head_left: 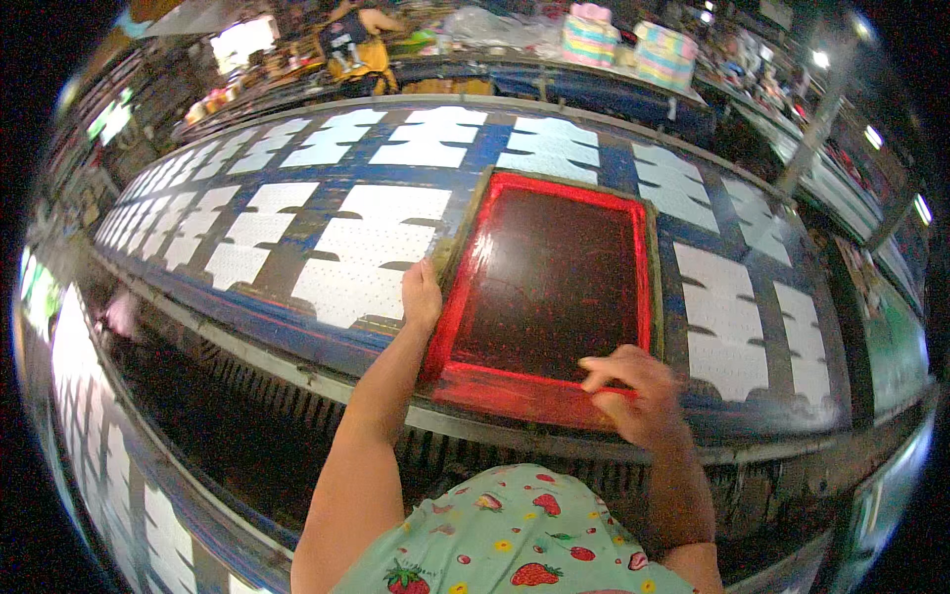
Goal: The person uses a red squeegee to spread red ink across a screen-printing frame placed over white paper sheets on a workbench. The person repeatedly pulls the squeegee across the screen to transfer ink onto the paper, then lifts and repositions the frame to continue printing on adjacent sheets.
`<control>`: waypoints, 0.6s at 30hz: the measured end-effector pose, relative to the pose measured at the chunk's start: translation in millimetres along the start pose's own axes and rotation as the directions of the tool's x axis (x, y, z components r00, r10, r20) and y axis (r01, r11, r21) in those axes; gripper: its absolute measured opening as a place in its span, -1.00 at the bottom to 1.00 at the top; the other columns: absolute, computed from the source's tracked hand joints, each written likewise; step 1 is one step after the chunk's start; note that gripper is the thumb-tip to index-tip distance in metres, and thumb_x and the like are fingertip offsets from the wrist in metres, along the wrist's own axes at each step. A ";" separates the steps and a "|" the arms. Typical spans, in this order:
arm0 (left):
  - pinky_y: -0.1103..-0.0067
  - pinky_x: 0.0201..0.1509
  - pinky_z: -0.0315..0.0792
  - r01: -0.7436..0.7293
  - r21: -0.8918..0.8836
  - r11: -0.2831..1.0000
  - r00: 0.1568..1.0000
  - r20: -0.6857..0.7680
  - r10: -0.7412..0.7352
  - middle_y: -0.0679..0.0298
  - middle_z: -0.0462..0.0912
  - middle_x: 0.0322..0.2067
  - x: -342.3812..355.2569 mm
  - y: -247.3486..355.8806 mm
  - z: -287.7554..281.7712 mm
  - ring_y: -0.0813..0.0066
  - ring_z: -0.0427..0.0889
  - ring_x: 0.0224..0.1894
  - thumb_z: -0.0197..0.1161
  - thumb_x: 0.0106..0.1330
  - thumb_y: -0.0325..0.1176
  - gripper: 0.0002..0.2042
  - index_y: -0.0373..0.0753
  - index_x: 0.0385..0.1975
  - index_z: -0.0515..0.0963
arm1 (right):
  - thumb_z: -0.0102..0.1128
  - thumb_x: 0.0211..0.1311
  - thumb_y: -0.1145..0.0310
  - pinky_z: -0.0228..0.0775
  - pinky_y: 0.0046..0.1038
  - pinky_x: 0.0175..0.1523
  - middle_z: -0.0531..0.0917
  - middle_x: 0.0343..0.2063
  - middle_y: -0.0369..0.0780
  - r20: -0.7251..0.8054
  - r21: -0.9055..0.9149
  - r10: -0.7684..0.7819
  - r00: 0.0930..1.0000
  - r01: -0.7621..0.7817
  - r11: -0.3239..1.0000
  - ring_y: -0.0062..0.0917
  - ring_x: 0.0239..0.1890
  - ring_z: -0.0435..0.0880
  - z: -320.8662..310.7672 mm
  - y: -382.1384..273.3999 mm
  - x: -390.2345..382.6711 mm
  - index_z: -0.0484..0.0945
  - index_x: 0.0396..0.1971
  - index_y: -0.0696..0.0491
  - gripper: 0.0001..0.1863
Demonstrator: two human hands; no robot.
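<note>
A red-bordered screen frame (554, 282) with dark mesh lies on the long blue surface (341, 175), between white cut pieces (371, 252) set in rows. The left hand (422, 295) grips the frame's left edge. The right hand (638, 391), blurred, has its fingers partly curled over the near right corner; whether it holds anything cannot be told. Pastel-striped bundles (591, 42) stand beyond.

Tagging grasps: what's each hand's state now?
Left hand: closed on the left edge of the red-bordered frame.
Right hand: partly curled, blurred; can't tell if holding anything.
</note>
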State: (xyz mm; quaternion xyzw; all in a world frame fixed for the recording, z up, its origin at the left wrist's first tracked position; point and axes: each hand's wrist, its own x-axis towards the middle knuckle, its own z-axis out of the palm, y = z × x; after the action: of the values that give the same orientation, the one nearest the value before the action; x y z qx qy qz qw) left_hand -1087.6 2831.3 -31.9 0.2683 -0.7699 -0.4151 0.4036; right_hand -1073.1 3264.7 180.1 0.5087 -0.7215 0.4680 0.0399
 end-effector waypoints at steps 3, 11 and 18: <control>0.12 0.10 0.51 0.031 0.025 0.999 0.999 0.044 -0.032 -0.25 0.75 -0.20 0.9 -5.8 4.2 -0.16 0.72 -0.07 -0.04 0.72 -0.08 -0.49 -0.46 -0.12 0.68 | 0.13 0.51 -0.41 0.64 -0.17 -0.20 0.78 -0.52 -0.24 -0.223 0.414 -0.130 0.966 0.215 0.885 -0.31 -0.45 0.73 -76.9 -46.3 3.5 0.78 -0.25 0.02 -0.30; 0.15 0.22 0.51 0.025 0.263 0.964 1.000 -0.004 -0.025 -0.20 0.79 -0.07 2.3 -8.3 7.9 -0.13 0.73 0.03 0.06 0.70 0.02 -0.45 -0.42 -0.02 0.76 | 0.17 0.56 -0.34 0.52 -0.46 -0.42 0.65 -0.59 -0.37 0.220 0.589 -0.555 0.802 0.344 0.731 -0.58 -0.63 0.46 -240.4 -90.4 -18.3 0.00 0.73 -0.67 -0.14; 0.15 0.23 0.52 0.028 0.345 0.938 0.995 -0.097 0.006 -0.17 0.80 -0.08 3.8 -5.6 6.7 -0.15 0.72 0.03 0.04 0.69 0.10 -0.41 -0.38 0.02 0.78 | 0.04 0.74 -0.11 0.15 -0.53 -0.51 0.36 -0.74 -0.46 0.101 0.564 -0.439 0.893 0.312 0.764 -0.63 -0.71 0.19 -257.7 -95.2 -54.0 0.24 0.66 -0.65 -0.40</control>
State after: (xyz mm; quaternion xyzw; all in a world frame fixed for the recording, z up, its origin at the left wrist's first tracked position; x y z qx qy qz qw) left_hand -1094.8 2828.4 -37.3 0.3591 -0.8089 -0.2623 0.3847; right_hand -1081.7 3482.6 355.6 0.6840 -0.4448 0.5708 -0.0922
